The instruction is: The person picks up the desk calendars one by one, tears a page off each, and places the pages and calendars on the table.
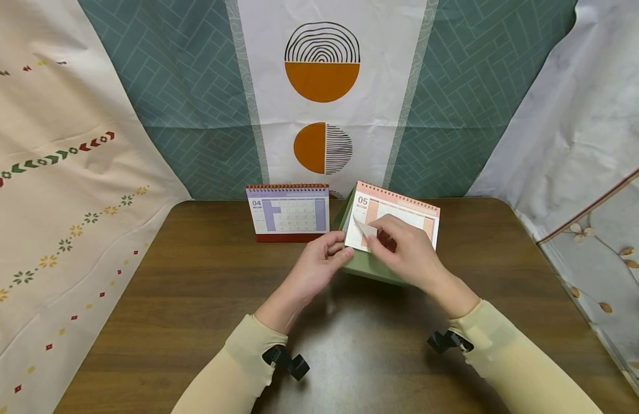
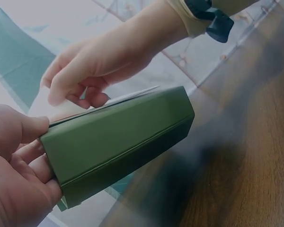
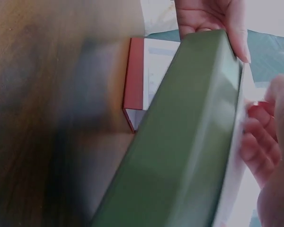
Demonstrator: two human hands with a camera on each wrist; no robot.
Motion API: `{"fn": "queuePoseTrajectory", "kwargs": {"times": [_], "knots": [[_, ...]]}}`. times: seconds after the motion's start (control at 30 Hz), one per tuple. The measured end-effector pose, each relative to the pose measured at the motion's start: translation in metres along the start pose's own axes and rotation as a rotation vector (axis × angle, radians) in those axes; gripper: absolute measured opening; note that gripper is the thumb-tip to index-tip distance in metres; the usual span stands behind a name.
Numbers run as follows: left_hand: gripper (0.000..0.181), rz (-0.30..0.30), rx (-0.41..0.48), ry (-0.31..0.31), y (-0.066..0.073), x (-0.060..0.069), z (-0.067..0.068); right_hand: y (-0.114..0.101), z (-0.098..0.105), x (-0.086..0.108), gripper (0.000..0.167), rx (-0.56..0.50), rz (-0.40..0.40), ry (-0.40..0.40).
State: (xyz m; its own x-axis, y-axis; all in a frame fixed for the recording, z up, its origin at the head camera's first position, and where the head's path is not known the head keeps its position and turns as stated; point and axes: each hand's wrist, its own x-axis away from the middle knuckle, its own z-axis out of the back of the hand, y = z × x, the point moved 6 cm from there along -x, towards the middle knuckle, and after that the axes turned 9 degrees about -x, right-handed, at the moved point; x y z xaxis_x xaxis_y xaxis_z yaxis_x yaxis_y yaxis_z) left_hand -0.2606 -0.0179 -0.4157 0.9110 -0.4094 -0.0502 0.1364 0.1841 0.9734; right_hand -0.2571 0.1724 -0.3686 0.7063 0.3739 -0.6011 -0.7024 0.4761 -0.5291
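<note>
In the head view, we see the green calendar (image 1: 371, 267) just beyond both hands, standing at a slant on the table (image 1: 221, 299): its long axis runs left to right, the right end angled nearer to us. Our left hand (image 1: 321, 256) holds its lower left corner, while our right hand (image 1: 407, 247) reaches across the face and pinches a lifted page corner (image 1: 366, 227) near that same left end. The page's spiral edge lies along the far top, beyond our fingers. The purple calendar (image 1: 293, 213) stands just to the left.

In the left wrist view, the green calendar stretches away from our left hand, which grips one end with the thumb on its upper edge. Our right hand is above the page side.

In the right wrist view, our left hand holds the far end; our right is beside the face, fingers curled, though we cannot tell their contact here.
</note>
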Motion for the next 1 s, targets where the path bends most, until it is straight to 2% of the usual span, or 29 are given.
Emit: {"fn": "queuePoseTrajectory", "kwargs": {"times": [0.07,0.17,0.27,0.4,0.57,0.67,0.8,0.9,1.0], "knots": [[0.037,0.004,-0.004,0.006,0.0,0.0,0.001,0.0,0.001,0.001,0.005,0.03,0.013,0.045],[0.037,0.007,-0.007,0.018,-0.001,0.0,0.001,0.001,0.002,0.003,0.013,0.036,0.004,0.075],[0.035,0.006,-0.004,0.024,-0.001,0.0,0.001,0.004,0.001,0.004,0.019,0.001,-0.028,0.058],[0.034,-0.02,0.015,0.007,-0.001,-0.001,-0.001,0.007,-0.002,0.006,0.019,-0.073,-0.054,0.015],[0.041,-0.054,0.008,-0.025,0.002,-0.001,-0.001,0.004,-0.006,0.009,0.016,-0.173,-0.026,-0.031],[0.049,-0.053,0.028,-0.044,0.002,-0.002,0.0,0.0,-0.008,0.009,0.017,-0.169,0.006,-0.04],[0.056,-0.041,0.067,-0.068,0.001,-0.002,-0.002,-0.001,-0.007,0.008,0.018,-0.147,0.007,-0.026],[0.054,-0.034,0.068,-0.07,0.001,-0.003,-0.003,-0.001,-0.007,0.008,0.019,-0.158,-0.01,-0.022],[0.048,-0.026,0.028,-0.044,0.0,-0.004,-0.002,0.0,-0.007,0.009,0.019,-0.182,-0.022,-0.029]]}}
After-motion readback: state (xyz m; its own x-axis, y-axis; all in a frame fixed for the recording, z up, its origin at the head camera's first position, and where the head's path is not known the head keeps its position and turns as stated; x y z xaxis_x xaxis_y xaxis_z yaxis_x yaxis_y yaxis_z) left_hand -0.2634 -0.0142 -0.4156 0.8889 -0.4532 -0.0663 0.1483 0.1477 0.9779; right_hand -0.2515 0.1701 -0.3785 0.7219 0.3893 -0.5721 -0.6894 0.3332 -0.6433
